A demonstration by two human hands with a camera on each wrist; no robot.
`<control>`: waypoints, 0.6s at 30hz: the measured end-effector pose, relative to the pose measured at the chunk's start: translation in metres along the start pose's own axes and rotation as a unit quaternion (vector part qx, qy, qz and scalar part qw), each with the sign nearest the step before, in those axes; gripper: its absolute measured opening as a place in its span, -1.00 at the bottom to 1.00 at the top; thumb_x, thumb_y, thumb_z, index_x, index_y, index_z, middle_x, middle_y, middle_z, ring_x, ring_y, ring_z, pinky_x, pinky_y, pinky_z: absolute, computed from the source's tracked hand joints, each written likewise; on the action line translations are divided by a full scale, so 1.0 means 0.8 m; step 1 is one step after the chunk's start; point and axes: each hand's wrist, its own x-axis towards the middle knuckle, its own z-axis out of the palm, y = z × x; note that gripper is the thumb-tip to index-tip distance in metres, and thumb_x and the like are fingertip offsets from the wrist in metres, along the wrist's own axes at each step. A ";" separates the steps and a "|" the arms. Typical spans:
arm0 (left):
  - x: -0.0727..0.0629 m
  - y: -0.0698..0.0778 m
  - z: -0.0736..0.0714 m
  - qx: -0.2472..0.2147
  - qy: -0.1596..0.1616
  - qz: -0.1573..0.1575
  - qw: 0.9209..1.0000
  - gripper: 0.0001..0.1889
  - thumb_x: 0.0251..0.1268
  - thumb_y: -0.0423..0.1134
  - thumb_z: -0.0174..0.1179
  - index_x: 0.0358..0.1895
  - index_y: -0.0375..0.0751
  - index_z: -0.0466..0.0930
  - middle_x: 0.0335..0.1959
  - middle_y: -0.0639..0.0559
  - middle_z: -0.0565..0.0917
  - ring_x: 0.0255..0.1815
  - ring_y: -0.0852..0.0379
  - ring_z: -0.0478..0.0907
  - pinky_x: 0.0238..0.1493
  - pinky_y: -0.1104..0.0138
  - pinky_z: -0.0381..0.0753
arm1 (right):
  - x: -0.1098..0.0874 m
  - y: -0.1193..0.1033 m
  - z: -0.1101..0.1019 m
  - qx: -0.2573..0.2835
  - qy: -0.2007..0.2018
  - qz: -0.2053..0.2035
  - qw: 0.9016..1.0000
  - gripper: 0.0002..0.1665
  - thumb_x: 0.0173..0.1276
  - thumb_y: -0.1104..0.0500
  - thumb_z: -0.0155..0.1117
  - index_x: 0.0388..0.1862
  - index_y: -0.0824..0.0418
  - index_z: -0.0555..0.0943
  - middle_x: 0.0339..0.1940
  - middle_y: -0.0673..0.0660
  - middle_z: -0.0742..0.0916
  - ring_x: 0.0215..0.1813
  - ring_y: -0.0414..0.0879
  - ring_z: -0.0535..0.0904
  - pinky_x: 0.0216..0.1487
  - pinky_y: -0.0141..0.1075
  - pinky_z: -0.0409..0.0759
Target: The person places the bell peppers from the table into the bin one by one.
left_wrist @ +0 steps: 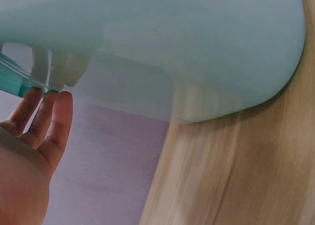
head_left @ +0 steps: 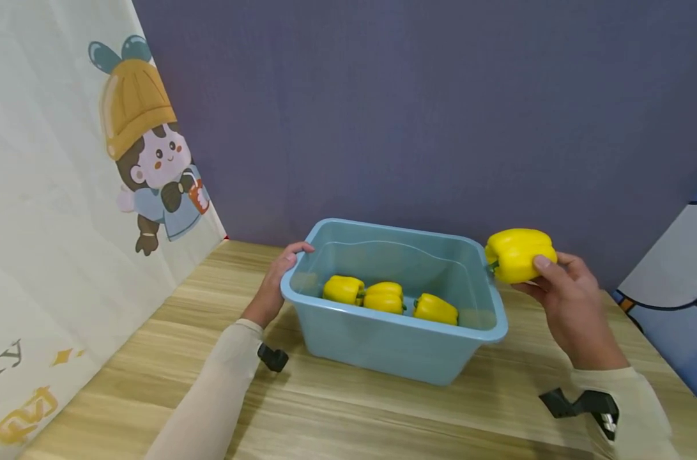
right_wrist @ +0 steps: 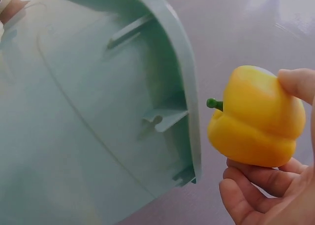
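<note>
A light blue plastic bin [head_left: 377,348] stands on the wooden table, three yellow bell peppers [head_left: 436,309] lying on its floor. At the bin's left end, my left hand [head_left: 275,281] grips the rim; in the left wrist view its fingertips [left_wrist: 61,104] touch the outer wall below the edge. My right hand [head_left: 575,306] holds another yellow bell pepper [head_left: 517,255] between thumb and fingers, at the right end of the bin near rim height. Its green stem points toward the bin in the right wrist view, where the pepper [right_wrist: 258,119] appears just outside the rim.
The wood-grain table [head_left: 337,421] extends in front of the bin and to both sides. Behind it rises a dark blue-grey panel [head_left: 394,115]. A white panel with a cartoon figure [head_left: 158,153] borders the left, and another printed panel [head_left: 678,306] the right.
</note>
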 end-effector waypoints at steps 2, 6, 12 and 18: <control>0.000 0.001 -0.001 0.000 -0.002 -0.003 1.000 -0.45 0.53 0.15 -0.30 0.27 -0.16 0.39 0.30 -0.13 0.39 0.07 -0.22 0.43 -0.04 0.24 0.51 | 0.001 0.001 0.000 0.011 -0.001 -0.003 1.000 -0.70 0.58 0.30 -0.01 0.23 0.28 0.29 0.14 0.14 0.54 -0.02 -0.12 0.66 -0.04 -0.33 0.63; 0.000 0.002 0.001 -0.001 0.006 -0.005 1.000 -0.44 0.51 0.17 -0.29 0.26 -0.15 0.40 0.31 -0.12 0.39 0.09 -0.23 0.42 -0.03 0.23 0.51 | 0.007 0.001 -0.002 0.030 -0.009 -0.001 1.000 -0.71 0.59 0.30 -0.04 0.22 0.29 0.28 0.14 0.14 0.54 -0.03 -0.11 0.67 -0.04 -0.32 0.63; 0.005 0.002 0.004 -0.005 0.007 -0.002 1.000 -0.44 0.52 0.17 -0.28 0.25 -0.16 0.40 0.30 -0.14 0.40 0.09 -0.26 0.43 -0.06 0.26 0.52 | 0.012 0.001 -0.005 0.033 -0.020 0.007 0.999 -0.73 0.60 0.29 -0.05 0.21 0.26 0.28 0.15 0.11 0.54 0.00 -0.13 0.68 -0.03 -0.32 0.64; 0.007 0.001 0.007 0.000 0.016 -0.002 1.000 -0.45 0.53 0.15 -0.30 0.25 -0.15 0.41 0.28 -0.14 0.42 0.07 -0.26 0.44 -0.05 0.24 0.52 | 0.021 -0.002 -0.002 0.002 -0.040 0.016 0.999 -0.73 0.61 0.25 -0.04 0.21 0.24 0.30 0.17 0.11 0.52 0.02 -0.14 0.65 -0.02 -0.33 0.62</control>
